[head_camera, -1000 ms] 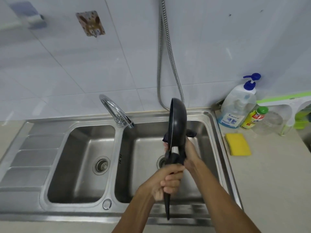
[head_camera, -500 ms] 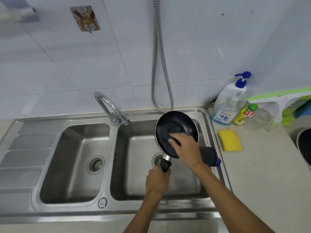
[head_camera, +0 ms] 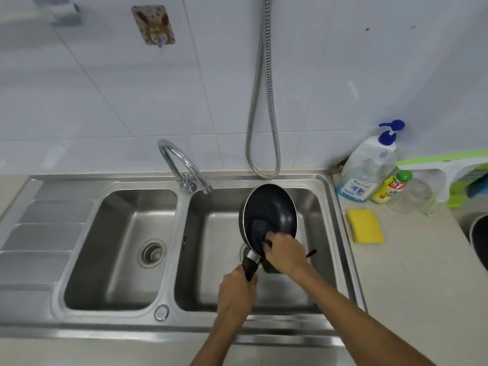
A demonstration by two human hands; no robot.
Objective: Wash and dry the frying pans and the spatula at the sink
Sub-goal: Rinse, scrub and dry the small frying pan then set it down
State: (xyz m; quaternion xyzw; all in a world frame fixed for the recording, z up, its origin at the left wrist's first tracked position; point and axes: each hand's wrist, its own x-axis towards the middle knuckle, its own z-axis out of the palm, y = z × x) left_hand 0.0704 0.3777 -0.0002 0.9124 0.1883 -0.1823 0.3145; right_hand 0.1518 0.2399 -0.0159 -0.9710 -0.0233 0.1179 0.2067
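A small black frying pan (head_camera: 274, 207) is held tilted over the right basin of the steel sink (head_camera: 340, 233), its inside facing me. My left hand (head_camera: 236, 294) grips its black handle from below. My right hand (head_camera: 286, 253) presses a dark blue cloth (head_camera: 257, 233) against the lower inside of the pan. Part of the cloth hangs below my right hand. The rim of a second dark pan (head_camera: 479, 239) shows at the right edge of the counter. No spatula is in sight.
A chrome tap (head_camera: 182, 167) stands between the two basins with no water running. A metal hose (head_camera: 264, 101) hangs on the tiled wall. On the right counter lie a yellow sponge (head_camera: 365, 229), a pump soap bottle (head_camera: 369, 167), a yellow bottle (head_camera: 389, 187) and a clear jar (head_camera: 409, 198).
The pan turned from edge-on to open side facing me. My right hand with the cloth came from behind it into the pan, then slid to its lower part.
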